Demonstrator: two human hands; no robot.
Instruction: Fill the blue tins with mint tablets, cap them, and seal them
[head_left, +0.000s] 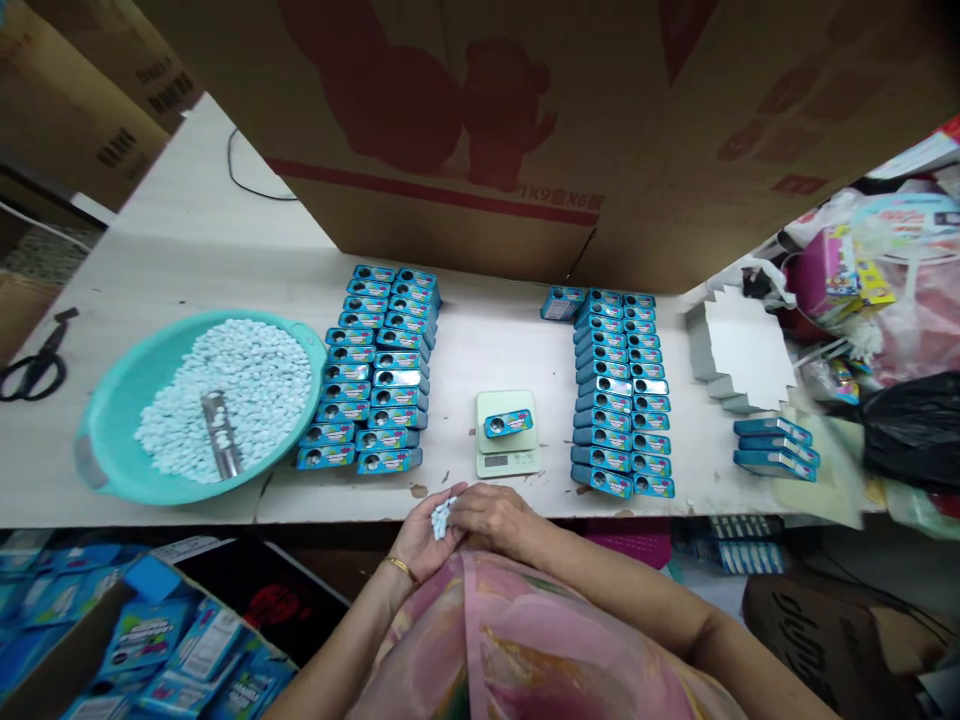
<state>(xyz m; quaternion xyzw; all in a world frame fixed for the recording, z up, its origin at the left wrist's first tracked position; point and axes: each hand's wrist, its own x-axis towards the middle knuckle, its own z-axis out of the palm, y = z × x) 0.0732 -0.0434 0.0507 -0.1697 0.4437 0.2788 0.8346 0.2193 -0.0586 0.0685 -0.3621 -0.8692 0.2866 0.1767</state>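
Note:
My left hand (pixel 424 541) is cupped palm up at the table's front edge, with a small heap of pale blue candies (pixel 442 520) in it. Over that heap my right hand (pixel 495 515) is curled, its fingertips touching the candies; whether it pinches any is hidden. Just beyond both hands stands a pale green kitchen scale (pixel 517 462) bearing one blue tin (pixel 508 424). To the left, a turquoise basin (pixel 112 440) holds many more candies (pixel 247 370), with a metal scoop (pixel 221 435) lying on them.
Rows of blue tins stand left (pixel 375 380) and right (pixel 615 400) of the scale. A large cardboard box (pixel 480 200) rises behind. Scissors (pixel 37 365) lie far left. White cartons (pixel 739 350) and several flat blue boxes (pixel 776 448) sit right. Below left is a carton of blue packs (pixel 172 640).

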